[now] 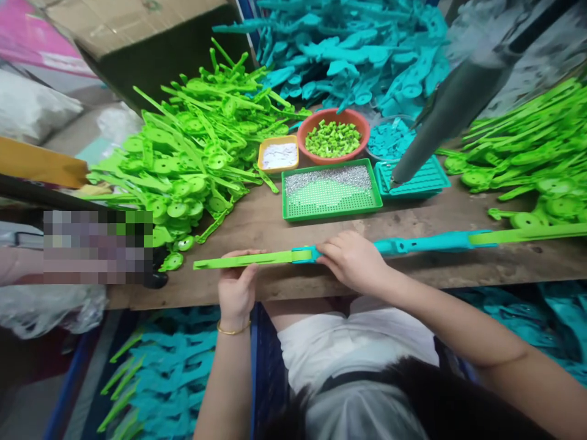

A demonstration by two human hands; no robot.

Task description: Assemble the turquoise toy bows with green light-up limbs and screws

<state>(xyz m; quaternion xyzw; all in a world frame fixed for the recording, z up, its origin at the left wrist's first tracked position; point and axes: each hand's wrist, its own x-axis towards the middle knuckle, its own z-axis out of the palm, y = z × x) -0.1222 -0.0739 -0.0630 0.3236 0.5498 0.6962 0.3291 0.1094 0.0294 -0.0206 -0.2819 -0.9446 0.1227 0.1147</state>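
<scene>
Taking the green mesh tray as the landmark, a large heap of bright green plastic parts is seen to its left on the wooden table. Just left of the tray's far corner a small yellow dish is placed, filled with something white that cannot be made out. The tray itself is covered in its far half with tiny silvery pieces, its near half being bare mesh. Behind the tray an orange bowl is set, holding small green pieces. To the tray's right a teal tray is laid, with a grey cylindrical tool resting on it, and behind that a clear container of teal pieces is seen. In front of the tray, at the table's near edge, a long strip of joined green and teal parts is laid across. Its green end is pinched by the left hand, and the teal joint is pressed under the closed fingers of the right hand. Far right of the tray, more green parts are piled.
</scene>
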